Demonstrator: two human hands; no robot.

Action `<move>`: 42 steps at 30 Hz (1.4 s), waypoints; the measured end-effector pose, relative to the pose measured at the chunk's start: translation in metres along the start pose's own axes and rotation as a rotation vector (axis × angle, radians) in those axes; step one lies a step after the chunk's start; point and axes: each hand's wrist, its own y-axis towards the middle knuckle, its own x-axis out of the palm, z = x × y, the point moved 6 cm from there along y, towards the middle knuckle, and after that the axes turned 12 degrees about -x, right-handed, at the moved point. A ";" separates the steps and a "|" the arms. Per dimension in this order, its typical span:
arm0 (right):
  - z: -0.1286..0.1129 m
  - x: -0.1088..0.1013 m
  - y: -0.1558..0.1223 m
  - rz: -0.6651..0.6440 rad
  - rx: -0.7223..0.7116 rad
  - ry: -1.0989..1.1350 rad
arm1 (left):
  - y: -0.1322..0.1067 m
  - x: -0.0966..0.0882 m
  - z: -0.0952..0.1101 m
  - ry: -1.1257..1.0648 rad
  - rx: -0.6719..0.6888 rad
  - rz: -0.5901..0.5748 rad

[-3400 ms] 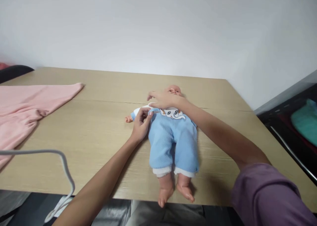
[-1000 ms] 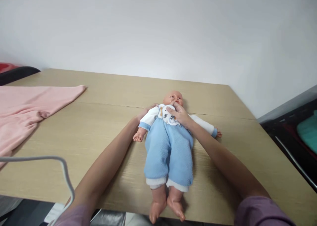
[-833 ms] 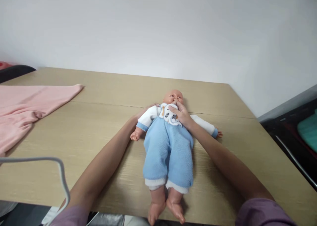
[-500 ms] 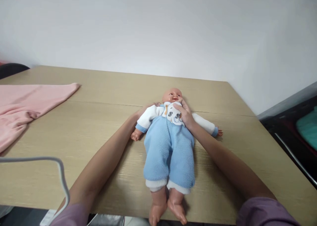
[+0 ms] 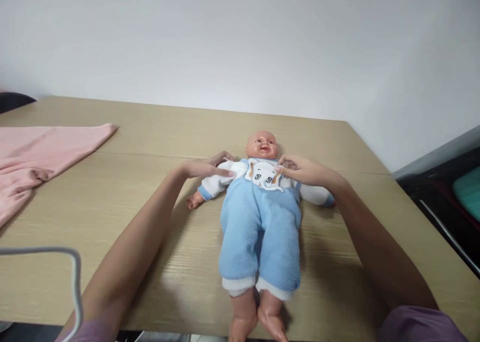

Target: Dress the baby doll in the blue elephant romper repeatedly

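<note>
A baby doll (image 5: 261,217) lies on its back on the wooden table (image 5: 150,132), head away from me, in a blue fleece romper with white sleeves and an elephant patch on the chest. My left hand (image 5: 207,167) rests on the doll's shoulder on the left side, fingers pinching the white sleeve cloth. My right hand (image 5: 300,170) lies on the other shoulder, fingertips pinched on the romper beside the elephant patch. The doll's bare feet reach the table's near edge.
A pink cloth (image 5: 33,154) is spread over the table's far left. A grey cable (image 5: 73,282) loops at the lower left. To the right of the table stands a dark bin (image 5: 438,192) with a teal cloth (image 5: 468,192) inside. A white wall runs behind.
My right hand left the doll's chin and collar and moved right onto its shoulder. My left hand came out from behind the doll onto the other shoulder. The doll's arm on the left dropped lower.
</note>
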 end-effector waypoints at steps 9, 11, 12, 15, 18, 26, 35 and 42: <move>0.001 0.002 -0.061 0.310 -0.154 -0.306 | -0.006 -0.026 0.000 0.436 -0.064 0.147; 0.013 0.003 -0.093 0.356 -0.141 -0.364 | -0.011 -0.032 0.005 0.566 -0.055 0.206; 0.021 0.004 -0.110 0.365 -0.117 -0.370 | -0.015 -0.030 0.012 0.604 0.001 0.247; 0.046 0.007 -0.151 0.364 -0.063 -0.333 | -0.029 0.005 0.051 0.628 0.323 0.373; 0.064 0.005 -0.171 0.385 -0.015 -0.214 | -0.029 0.076 0.086 0.579 0.611 0.325; 0.071 -0.030 -0.150 0.690 0.006 0.195 | 0.020 0.158 0.095 0.691 0.685 0.281; 0.028 -0.014 -0.072 0.652 -0.119 0.364 | -0.018 0.149 0.099 0.401 0.842 0.169; -0.004 0.015 -0.068 0.382 -0.309 0.023 | -0.028 0.143 0.098 0.326 0.998 0.227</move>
